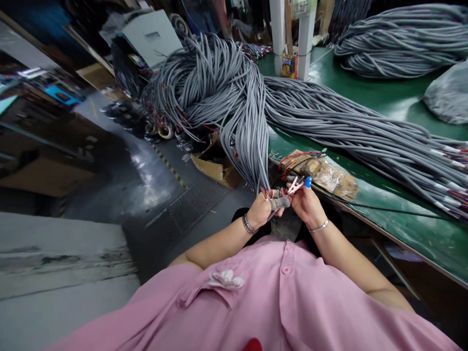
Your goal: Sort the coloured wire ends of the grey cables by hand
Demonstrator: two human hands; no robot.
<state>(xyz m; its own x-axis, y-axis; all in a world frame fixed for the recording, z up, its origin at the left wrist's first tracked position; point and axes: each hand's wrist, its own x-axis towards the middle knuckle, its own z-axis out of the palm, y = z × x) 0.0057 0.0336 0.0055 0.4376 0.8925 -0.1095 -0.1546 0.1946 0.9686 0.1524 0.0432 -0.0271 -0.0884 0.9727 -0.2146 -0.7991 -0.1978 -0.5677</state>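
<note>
My left hand is closed round a bunch of cable ends, with thin coloured wires fanning out above the fingers. A grey knitted cover sits on one of its fingers. Close beside it, my right hand pinches a small pale pink two-armed clip near the wires. A blue finger cover caps one right-hand finger. Grey cables hang over the table edge and run down towards my left hand.
More grey cables stretch along the green table, and a coil lies at the back right. A worn wooden block rests at the table's edge. Below the hanging cables stands an open cardboard box. A plastic bag lies far right.
</note>
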